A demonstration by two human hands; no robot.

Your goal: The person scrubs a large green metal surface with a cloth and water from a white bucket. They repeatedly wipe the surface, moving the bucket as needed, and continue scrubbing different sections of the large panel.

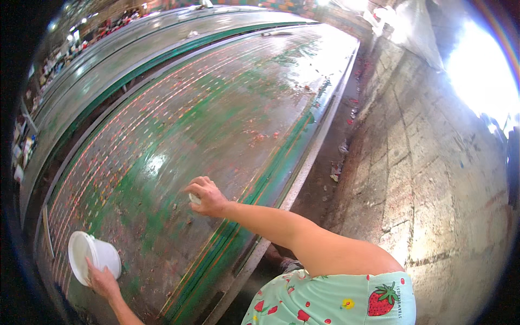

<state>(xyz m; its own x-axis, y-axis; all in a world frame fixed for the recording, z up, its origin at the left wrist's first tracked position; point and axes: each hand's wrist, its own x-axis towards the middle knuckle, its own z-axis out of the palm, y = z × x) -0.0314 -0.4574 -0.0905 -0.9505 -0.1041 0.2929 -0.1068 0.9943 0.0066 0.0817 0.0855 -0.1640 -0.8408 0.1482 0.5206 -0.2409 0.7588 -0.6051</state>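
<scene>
Debris [262,136] across green-streaked table [230,157]

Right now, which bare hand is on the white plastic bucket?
The left hand, gripping the round white plastic bucket; the right hand holds a small whitish object instead.

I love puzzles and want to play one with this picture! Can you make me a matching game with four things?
Things:
1. bucket
2. right hand
3. printed clothing
4. long table

Places, colours and states:
A. pale green, with red strawberries on it
B. greyish brown, smeared with green
C. white, with the fingers of the left hand at its rim
D. curled around a small whitish thing

Right pairs: 1-C, 2-D, 3-A, 4-B
</scene>
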